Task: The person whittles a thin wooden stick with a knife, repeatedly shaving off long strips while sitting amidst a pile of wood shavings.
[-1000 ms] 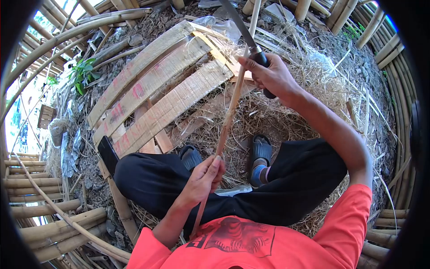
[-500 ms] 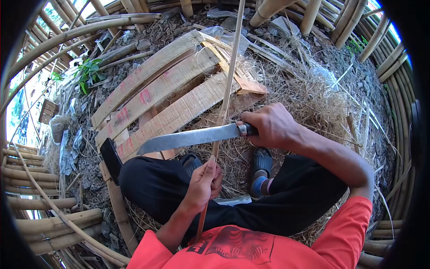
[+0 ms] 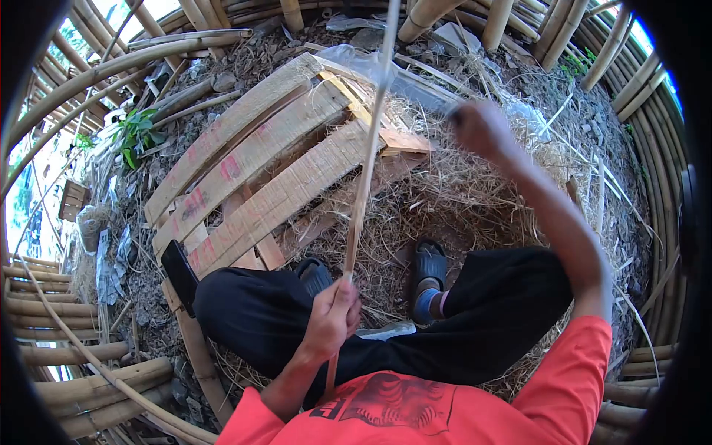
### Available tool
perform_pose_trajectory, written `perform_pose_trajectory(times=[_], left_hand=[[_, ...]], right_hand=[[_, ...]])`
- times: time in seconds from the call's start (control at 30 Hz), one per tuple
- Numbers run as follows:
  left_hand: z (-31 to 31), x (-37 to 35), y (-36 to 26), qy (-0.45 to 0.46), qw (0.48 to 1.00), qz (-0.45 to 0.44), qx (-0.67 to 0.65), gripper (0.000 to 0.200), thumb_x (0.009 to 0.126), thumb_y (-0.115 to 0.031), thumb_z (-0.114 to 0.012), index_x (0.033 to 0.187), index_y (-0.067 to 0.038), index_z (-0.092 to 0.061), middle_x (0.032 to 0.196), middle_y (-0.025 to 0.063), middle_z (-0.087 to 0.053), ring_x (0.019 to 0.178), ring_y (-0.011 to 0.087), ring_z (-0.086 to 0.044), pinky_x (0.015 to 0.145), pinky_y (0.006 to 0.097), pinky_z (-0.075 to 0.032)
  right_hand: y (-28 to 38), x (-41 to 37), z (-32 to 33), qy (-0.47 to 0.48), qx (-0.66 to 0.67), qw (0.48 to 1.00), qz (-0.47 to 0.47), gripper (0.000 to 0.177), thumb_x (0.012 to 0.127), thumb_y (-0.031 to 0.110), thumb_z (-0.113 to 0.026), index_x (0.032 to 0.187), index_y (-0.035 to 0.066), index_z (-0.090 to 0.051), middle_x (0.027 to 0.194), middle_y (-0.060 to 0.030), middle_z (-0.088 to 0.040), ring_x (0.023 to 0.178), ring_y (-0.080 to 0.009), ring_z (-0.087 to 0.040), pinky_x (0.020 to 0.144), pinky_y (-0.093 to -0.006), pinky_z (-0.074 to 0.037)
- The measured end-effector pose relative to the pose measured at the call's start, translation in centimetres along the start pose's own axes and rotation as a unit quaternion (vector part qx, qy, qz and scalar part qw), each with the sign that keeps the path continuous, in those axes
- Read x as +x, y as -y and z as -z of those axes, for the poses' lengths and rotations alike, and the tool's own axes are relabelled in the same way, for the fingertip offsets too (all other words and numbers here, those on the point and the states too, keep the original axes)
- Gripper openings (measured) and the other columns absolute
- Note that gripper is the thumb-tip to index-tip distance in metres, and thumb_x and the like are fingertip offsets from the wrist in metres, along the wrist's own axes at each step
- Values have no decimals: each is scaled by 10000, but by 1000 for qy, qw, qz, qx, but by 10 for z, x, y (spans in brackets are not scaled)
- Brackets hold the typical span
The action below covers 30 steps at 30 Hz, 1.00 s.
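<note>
My left hand (image 3: 331,317) is closed around a long, thin bamboo strip (image 3: 363,194), which leans up and away from my lap past the top of the view. Farther forward on the right, my right hand (image 3: 483,132) grips the dark handle of a machete (image 3: 423,90). The hand and blade are blurred by motion. The blade points away to the upper left, its tip near the strip. Below the strip lies a slatted wooden pallet (image 3: 297,194), and fine shavings (image 3: 475,189) cover the ground to its right.
A black phone (image 3: 179,267) rests at the pallet's near left corner. My sandalled feet (image 3: 430,271) and bent knees frame the ground before me. Bamboo poles (image 3: 89,371) wall in both sides. A green plant (image 3: 137,133) grows at the left.
My right hand has swung the machete forward, away from my body, along the strip; before, the blade lay across it close to my left hand. My left hand keeps its hold.
</note>
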<state>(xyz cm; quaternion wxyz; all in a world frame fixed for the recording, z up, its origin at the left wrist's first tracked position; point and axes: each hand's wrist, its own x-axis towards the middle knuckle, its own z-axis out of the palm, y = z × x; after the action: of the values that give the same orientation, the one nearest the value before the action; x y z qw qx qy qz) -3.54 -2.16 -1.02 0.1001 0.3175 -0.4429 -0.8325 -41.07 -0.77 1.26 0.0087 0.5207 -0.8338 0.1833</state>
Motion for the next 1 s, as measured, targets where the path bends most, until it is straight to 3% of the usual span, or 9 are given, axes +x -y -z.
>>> perform_pose_trajectory(times=[0.07, 0.17, 0.27, 0.37, 0.5, 0.6, 0.73, 0.8, 1.0], left_hand=[[13, -11, 5, 22, 999, -10, 29, 363, 1009, -411, -394, 775, -134, -384, 549, -55, -286, 400, 28, -211, 352, 204, -175], [14, 0, -4, 24, 999, 10, 22, 353, 1016, -387, -393, 787, -120, -410, 599, -60, -339, 464, 22, -285, 405, 193, -212], [8, 11, -1, -1, 998, -31, 59, 350, 1020, -369, -394, 784, -111, -415, 621, -60, -346, 494, 19, -292, 429, 192, -222], [9, 7, -6, -26, 996, -66, 51, 350, 1026, -352, -385, 785, -100, -423, 622, -61, -339, 502, 22, -290, 437, 197, -229], [14, 10, -8, -66, 991, -96, 66, 340, 1027, -350, -377, 809, -94, -428, 612, -59, -329, 490, 25, -281, 427, 201, -224], [17, 16, 4, -76, 982, -136, 107, 343, 1022, -378, -375, 838, -94, -427, 589, -60, -319, 440, 21, -246, 377, 201, -180], [12, 17, 2, -83, 980, -131, 122, 354, 1021, -390, -371, 834, -94, -425, 586, -58, -317, 437, 23, -244, 374, 208, -179], [6, 15, -6, -66, 986, -111, 102, 363, 1020, -399, -367, 824, -98, -419, 581, -55, -311, 432, 27, -240, 370, 211, -175], [4, 9, -19, 50, 997, -16, -56, 382, 1019, -411, -351, 774, -119, -372, 538, -51, -268, 404, 37, -208, 353, 217, -163]], right_hand=[[-51, 9, 27, -32, -17, 983, -179, 262, 913, 292, -572, 903, 65, -704, 604, -125, -624, 493, -208, -593, 491, -383, -451], [-46, -20, 19, -57, 50, 983, -167, 356, 921, 362, -587, 854, 28, -689, 584, -80, -601, 459, -158, -513, 460, -364, -386], [-9, -35, 16, -2, 102, 990, -99, 346, 906, 328, -615, 692, 57, -605, 555, -15, -532, 472, -104, -428, 476, -326, -332], [11, -33, 10, 85, 192, 963, -171, 345, 894, 300, -622, 642, 82, -532, 541, 19, -481, 477, -94, -414, 487, -314, -323], [8, -36, -7, 62, 352, 894, -271, 309, 888, 265, -629, 685, 48, -544, 548, 29, -461, 500, -88, -416, 497, -303, -320], [10, -37, 0, 19, 302, 945, -124, 257, 890, 234, -629, 738, 37, -565, 551, 32, -463, 491, -90, -410, 492, -293, -318], [47, -47, 7, 31, 158, 964, 209, 97, 779, 170, -665, 821, 104, -608, 569, -49, -562, 520, -241, -585, 487, -388, -434], [76, -53, 14, 115, 92, 960, 239, 136, 709, 171, -668, 816, 126, -598, 601, -85, -576, 591, -306, -617, 518, -432, -471], [102, -51, 13, 132, 71, 955, 257, 188, 653, 177, -669, 793, 104, -568, 593, -85, -574, 572, -313, -604, 502, -446, -440]])
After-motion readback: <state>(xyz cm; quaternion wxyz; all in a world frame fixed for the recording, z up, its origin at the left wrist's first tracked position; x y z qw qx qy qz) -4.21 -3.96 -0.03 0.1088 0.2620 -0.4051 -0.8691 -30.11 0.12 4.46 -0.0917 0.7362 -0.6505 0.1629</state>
